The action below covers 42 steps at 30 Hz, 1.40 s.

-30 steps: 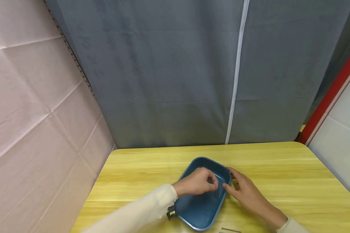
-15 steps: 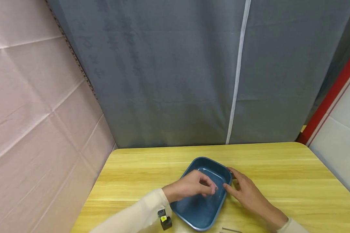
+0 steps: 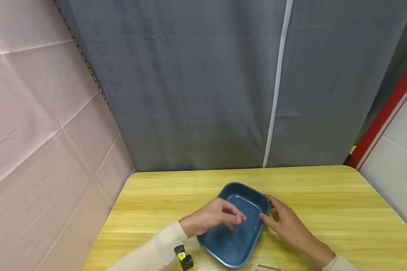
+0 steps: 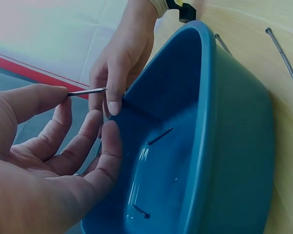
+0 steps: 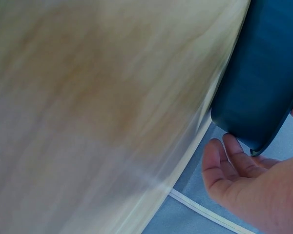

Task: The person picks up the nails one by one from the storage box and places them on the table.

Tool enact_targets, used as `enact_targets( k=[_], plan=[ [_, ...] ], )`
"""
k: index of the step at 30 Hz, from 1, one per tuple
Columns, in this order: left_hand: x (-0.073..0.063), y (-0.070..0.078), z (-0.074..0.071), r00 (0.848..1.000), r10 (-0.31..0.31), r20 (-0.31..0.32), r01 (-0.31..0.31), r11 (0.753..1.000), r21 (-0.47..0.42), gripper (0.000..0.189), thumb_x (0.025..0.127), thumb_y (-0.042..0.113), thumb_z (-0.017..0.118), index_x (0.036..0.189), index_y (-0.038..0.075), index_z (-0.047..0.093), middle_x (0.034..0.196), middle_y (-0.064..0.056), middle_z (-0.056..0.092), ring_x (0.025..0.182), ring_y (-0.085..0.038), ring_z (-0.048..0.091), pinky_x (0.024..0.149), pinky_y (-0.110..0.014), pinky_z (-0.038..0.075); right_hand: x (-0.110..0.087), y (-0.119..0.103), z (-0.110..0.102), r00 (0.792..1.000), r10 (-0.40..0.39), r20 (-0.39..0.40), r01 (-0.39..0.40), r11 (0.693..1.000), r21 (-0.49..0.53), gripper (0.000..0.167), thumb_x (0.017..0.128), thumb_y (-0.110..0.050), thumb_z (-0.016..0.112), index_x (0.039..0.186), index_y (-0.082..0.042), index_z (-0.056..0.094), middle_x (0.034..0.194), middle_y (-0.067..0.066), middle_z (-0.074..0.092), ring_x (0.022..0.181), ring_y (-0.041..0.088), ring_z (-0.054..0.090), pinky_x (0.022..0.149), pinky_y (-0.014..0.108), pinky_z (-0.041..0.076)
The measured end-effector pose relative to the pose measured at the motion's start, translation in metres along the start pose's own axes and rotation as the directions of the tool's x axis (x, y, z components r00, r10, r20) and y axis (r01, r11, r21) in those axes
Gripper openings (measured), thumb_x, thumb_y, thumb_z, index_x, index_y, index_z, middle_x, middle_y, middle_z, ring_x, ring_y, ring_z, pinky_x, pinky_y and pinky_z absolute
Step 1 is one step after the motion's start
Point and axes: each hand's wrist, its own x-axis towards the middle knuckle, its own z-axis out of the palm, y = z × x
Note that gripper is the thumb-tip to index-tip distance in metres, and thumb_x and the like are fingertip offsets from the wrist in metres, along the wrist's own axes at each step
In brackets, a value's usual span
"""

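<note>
My left hand (image 3: 213, 216) is above the blue plastic bin (image 4: 239, 131), pinching a small metal nail (image 4: 88, 91) between thumb and fingertip. In the left wrist view the nail lies sideways, its tip overlapping the other hand. Two more nails are inside the bin: one nail (image 4: 160, 136) along the middle of its floor, another nail (image 4: 141, 211) lower down. My right hand (image 3: 288, 226) holds the bin's far right corner, thumb at the rim and fingers around the outside. The right wrist view shows those fingertips against the bin's outer wall (image 5: 259, 73).
On the wooden table (image 3: 156, 210), a loose nail (image 4: 282, 56) lies beside the bin, and a second nail (image 4: 223, 44) is partly hidden behind its wall. A grey curtain (image 3: 190, 94) hangs behind the table, with a pale cloth wall (image 3: 54, 150) at the left.
My left hand has moved left and slightly toward me over the bin, still pinching the nail. The right hand and the bin have stayed in place.
</note>
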Motion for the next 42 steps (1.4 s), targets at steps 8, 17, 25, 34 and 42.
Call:
enact_targets(
  k=[8,17,25,34,42],
  plan=[
    [-0.009,-0.001,-0.005,0.999,-0.021,-0.030,0.019,0.999,-0.042,0.026,0.102,0.010,0.075,0.117,-0.011,0.078,0.121,-0.009,0.081,0.110,-0.026,0.075,0.089,-0.036,0.066,0.000,0.001,0.001,1.000,-0.004,-0.013,0.004,1.000,-0.011,0.070,0.104,-0.032,0.079,0.159,0.002,0.050,0.134,0.012,0.072,0.120,0.029,0.071,0.100,0.055,0.061],
    [-0.027,-0.006,-0.015,0.997,-0.046,-0.057,0.043,0.998,-0.050,0.031,0.104,0.016,0.075,0.119,-0.011,0.076,0.125,-0.007,0.080,0.113,-0.031,0.073,0.092,-0.036,0.065,0.001,0.003,0.001,1.000,-0.008,0.000,0.008,1.000,0.004,0.070,0.105,-0.032,0.077,0.160,0.002,0.049,0.134,0.013,0.072,0.120,0.030,0.071,0.099,0.053,0.062],
    [-0.045,-0.011,-0.030,0.997,-0.037,-0.071,0.030,0.994,-0.103,0.028,0.106,0.018,0.074,0.121,-0.004,0.079,0.131,-0.013,0.077,0.121,-0.030,0.071,0.097,-0.038,0.064,0.001,0.005,0.000,1.000,-0.012,-0.001,0.012,1.000,0.006,0.069,0.106,-0.030,0.077,0.160,0.001,0.049,0.134,0.012,0.072,0.119,0.028,0.071,0.098,0.052,0.063],
    [-0.063,-0.012,-0.041,0.993,-0.038,-0.110,0.022,0.990,-0.141,0.032,0.104,0.015,0.074,0.124,-0.011,0.076,0.135,-0.021,0.075,0.117,-0.023,0.072,0.094,-0.034,0.063,0.001,0.003,0.000,1.000,-0.012,-0.008,0.012,1.000,0.004,0.070,0.105,-0.029,0.078,0.160,0.002,0.049,0.134,0.013,0.072,0.120,0.029,0.071,0.098,0.051,0.063],
    [-0.080,-0.019,-0.044,0.990,-0.048,-0.136,0.025,0.986,-0.168,0.029,0.103,0.013,0.075,0.125,-0.006,0.078,0.132,-0.020,0.076,0.117,-0.025,0.073,0.092,-0.032,0.062,0.001,0.001,-0.001,1.000,-0.025,-0.005,0.025,1.000,0.002,0.070,0.105,-0.029,0.078,0.159,0.004,0.049,0.135,0.014,0.072,0.120,0.030,0.071,0.097,0.050,0.063]
  ],
)
